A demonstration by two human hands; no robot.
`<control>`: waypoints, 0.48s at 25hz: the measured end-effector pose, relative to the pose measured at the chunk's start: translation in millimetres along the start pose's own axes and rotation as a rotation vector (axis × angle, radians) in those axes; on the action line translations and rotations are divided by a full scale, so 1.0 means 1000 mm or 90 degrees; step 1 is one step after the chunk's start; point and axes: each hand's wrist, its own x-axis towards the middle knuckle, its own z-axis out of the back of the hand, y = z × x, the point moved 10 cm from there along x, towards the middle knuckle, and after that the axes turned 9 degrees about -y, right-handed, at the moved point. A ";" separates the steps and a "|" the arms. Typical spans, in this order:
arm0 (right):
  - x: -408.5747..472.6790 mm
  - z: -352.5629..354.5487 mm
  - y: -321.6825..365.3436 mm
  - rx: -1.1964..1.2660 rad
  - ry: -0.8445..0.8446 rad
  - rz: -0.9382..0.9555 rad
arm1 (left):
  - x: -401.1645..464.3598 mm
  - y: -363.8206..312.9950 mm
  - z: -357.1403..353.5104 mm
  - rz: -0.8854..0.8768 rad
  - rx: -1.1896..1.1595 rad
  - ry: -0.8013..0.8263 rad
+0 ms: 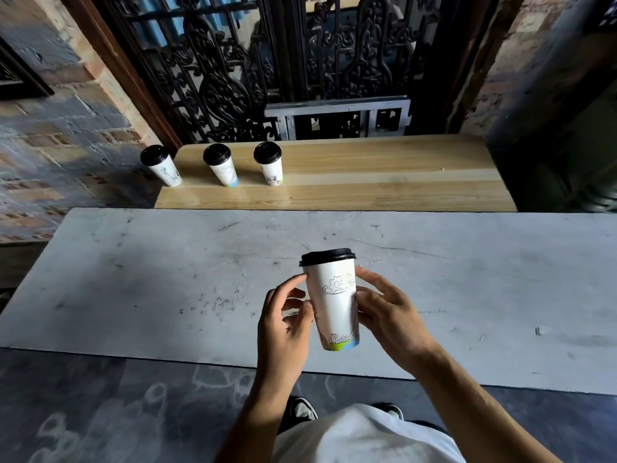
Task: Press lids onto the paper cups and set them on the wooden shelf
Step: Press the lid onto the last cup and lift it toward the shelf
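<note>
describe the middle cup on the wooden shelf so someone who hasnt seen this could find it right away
Look past the grey table to the wooden shelf below the black iron grille. Three lidded cups stand in a row at its left end; take the middle cup. Unlike its neighbours, it has a blue and green band at its base, and a cup stands on either side of it.

Table [167, 279]: long pale grey-white top, scuffed, with dark scratches and small pen-like marks left of centre; no object seen resting directly on it.

Wooden shelf [367, 175]: light planks, on the far side of the table. Three lidded paper cups stand upright in a row at its left end, white with line drawings and black lids: left cup [161, 166] at the shelf's very corner, middle cup [221, 165], right cup [269, 164].
</note>
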 end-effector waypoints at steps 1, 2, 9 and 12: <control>-0.001 -0.001 0.000 0.001 -0.001 0.001 | 0.001 0.000 0.002 -0.003 0.005 -0.006; -0.003 -0.002 0.000 0.001 0.004 0.002 | 0.002 0.000 0.003 -0.003 0.004 -0.007; -0.014 -0.018 0.013 -0.015 0.062 0.025 | -0.007 0.000 -0.002 0.065 -0.083 0.012; -0.013 -0.013 0.010 0.024 0.022 -0.006 | -0.010 -0.003 -0.006 0.071 -0.096 0.033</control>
